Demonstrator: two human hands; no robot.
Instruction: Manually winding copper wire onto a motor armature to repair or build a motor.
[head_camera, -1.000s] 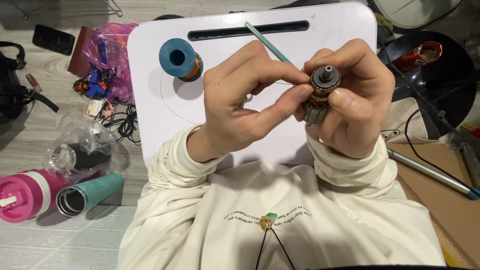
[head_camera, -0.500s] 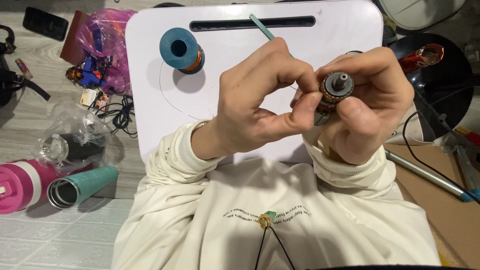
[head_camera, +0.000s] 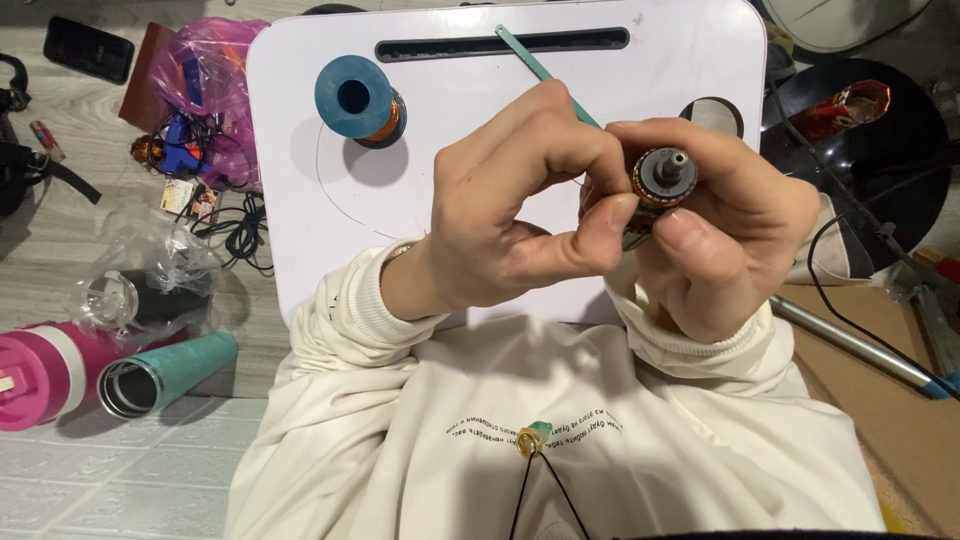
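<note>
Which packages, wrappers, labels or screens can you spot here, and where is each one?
Pink plastic bag: floor, left of the white tray, crumpled.
Clear plastic bag: floor, lower left, crinkled.
Red-gold foil wrapper: on the black round surface, upper right, twisted.
Black phone: top left, flat, screen dark.

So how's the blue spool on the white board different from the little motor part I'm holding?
The blue spool stands alone on the white board, untouched; the motor part is held above the board between the left hand and right hand. The spool is wider, with a broad blue flange and open centre hole; the motor part is smaller, grey-topped, with a shaft sticking out. Both show copper-coloured winding.
</note>
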